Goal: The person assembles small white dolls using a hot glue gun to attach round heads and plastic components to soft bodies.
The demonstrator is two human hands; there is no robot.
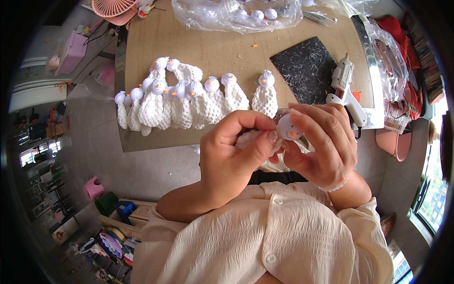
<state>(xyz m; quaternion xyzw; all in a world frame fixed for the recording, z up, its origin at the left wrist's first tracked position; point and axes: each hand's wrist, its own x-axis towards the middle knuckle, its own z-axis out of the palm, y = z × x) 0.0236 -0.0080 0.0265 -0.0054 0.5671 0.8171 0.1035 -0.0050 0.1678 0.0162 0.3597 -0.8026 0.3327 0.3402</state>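
Between my two hands is a small snowman doll's head, white and round with an orange nose and a drawn smile. My right hand has its fingers around this head. A white crocheted body is gripped by my left hand, whose thumb and forefinger pinch at the neck. Whether head and body are joined there is hidden by the fingers. Beyond my hands, several snowman dolls with white knitted bodies lie in a row along the near table edge, and one more doll lies apart, to their right.
A white hot glue gun lies at the right of the wooden table, beside a black marbled tile. A clear plastic bag with white balls is at the far edge. A pink bin stands right of the table.
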